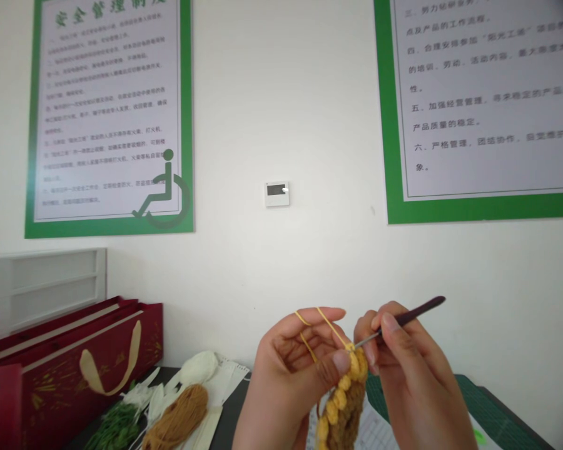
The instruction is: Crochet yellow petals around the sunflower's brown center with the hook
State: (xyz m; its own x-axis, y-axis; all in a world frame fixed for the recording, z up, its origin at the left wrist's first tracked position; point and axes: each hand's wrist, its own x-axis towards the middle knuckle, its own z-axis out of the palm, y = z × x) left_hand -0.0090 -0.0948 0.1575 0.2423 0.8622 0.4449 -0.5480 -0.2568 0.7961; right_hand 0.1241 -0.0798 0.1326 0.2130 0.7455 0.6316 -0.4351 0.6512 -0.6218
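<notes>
My left hand (291, 369) pinches a yellow and brown crocheted piece (343, 400) between thumb and fingers, with yellow yarn (326, 325) looped over its raised index finger. My right hand (408, 369) is closed round a dark-handled crochet hook (403, 319), whose metal tip meets the top edge of the piece. Both hands are raised close together in front of the white wall, at the lower middle of the view.
A dark red gift bag (70, 369) with cream handles stands at the lower left. Beside it lie skeins of brown yarn (178, 409), white yarn (194, 369) and green yarn (117, 428). A green cutting mat (488, 412) lies at right. Green-framed posters (107, 119) hang on the wall.
</notes>
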